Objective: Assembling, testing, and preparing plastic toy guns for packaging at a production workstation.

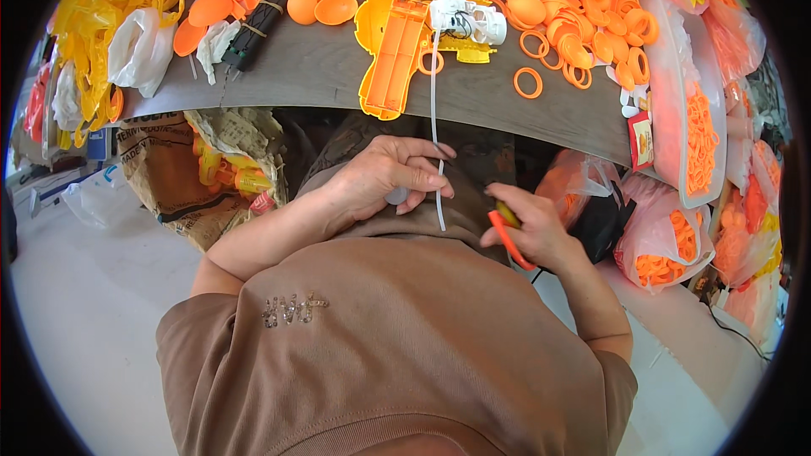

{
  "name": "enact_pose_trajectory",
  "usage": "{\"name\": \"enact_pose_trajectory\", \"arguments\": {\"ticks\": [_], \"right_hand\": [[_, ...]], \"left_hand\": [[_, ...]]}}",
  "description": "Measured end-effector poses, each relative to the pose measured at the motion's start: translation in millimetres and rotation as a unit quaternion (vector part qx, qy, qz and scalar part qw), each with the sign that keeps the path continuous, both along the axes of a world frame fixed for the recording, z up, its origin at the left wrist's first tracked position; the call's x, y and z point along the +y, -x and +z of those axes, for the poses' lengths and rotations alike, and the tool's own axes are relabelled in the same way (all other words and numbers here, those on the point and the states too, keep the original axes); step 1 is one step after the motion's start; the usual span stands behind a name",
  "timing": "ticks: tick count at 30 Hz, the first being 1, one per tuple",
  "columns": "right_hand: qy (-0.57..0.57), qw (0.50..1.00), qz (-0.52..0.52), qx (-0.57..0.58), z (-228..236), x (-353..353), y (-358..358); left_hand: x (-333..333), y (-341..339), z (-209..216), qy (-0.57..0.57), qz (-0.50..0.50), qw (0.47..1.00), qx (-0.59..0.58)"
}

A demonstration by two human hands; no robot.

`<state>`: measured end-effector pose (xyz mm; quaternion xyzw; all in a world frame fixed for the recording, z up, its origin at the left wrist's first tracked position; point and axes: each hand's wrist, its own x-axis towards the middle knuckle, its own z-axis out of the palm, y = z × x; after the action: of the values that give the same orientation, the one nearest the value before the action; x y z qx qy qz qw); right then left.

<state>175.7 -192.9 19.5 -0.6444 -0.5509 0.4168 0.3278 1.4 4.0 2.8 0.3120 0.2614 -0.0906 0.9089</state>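
My left hand [393, 173] is closed around a thin translucent tube [435, 105], whose lower end hangs below my fingers. A small clear round piece [397, 195] shows at its palm; how it is held I cannot tell. Upward, the tube reaches a white mechanism with dark wires [467, 21], seated in a yellow toy gun shell half [372, 29] with an orange ribbed grip [394, 59], lying on the table. Lower right, my right hand [534, 224] grips a pliers-like tool with an orange-red handle [509, 241]; its jaws are not clearly visible.
Orange cups [336, 8] and rings [528, 83] crowd the grey table [304, 67]. A dark banded bundle [258, 27] and white bag [144, 51] lie left. A clear bin of orange pieces [699, 139] stands right. Below the edge are a paper sack [169, 169] and plastic bags [667, 241].
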Motion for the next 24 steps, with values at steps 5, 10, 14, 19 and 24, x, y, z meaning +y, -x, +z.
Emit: {"name": "enact_pose_trajectory", "arguments": {"ticks": [5,10,14,19,24], "right_hand": [[-0.021,0.959,-0.093,-0.267,34,-11,-60],[-0.017,0.916,-0.083,-0.392,57,-2,-102],[0.010,0.924,-0.043,-0.380,41,12,-110],[-0.020,0.904,-0.045,-0.425,32,36,-105],[0.009,0.875,-0.045,-0.481,29,55,-110]], "left_hand": [[8,17,12,0.031,0.007,0.999,0.040],[15,41,22,-0.004,0.026,0.998,0.060],[31,60,36,-0.068,0.083,0.994,-0.001],[97,90,86,-0.538,0.372,0.757,0.025],[214,131,100,-0.702,0.500,0.474,0.180]]}}
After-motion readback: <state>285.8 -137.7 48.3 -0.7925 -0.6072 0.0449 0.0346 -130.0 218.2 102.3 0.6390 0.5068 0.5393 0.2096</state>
